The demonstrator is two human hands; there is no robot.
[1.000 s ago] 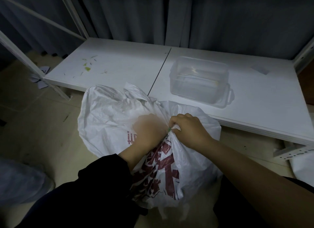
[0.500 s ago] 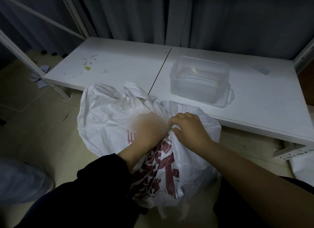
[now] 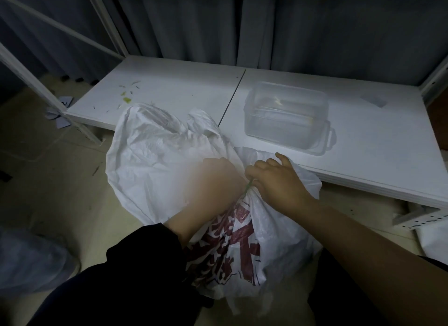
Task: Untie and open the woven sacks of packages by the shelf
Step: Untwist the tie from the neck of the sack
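Observation:
A white woven sack point(image 3: 150, 160) with dark red print stands on the floor in front of the low shelf board. Its neck is gathered at the middle and bound with a thin green tie point(image 3: 248, 188). My left hand point(image 3: 213, 180), blurred, clasps the bunched neck from the left. My right hand point(image 3: 278, 180) pinches the green tie at the neck, its outer fingers lifted off the sack. The loose top of the sack flops back toward the shelf.
A white shelf board point(image 3: 378, 160) lies just behind the sack, carrying a clear plastic box point(image 3: 288, 114) and green scraps point(image 3: 126, 99). White shelf posts point(image 3: 29, 83) rise at the left. A grey bag point(image 3: 29, 260) lies at the lower left; another white sack point(image 3: 434, 240) at the right edge.
My right hand's outer fingers have spread and lifted while it keeps pinching the tie. The left hand and the sack have barely moved.

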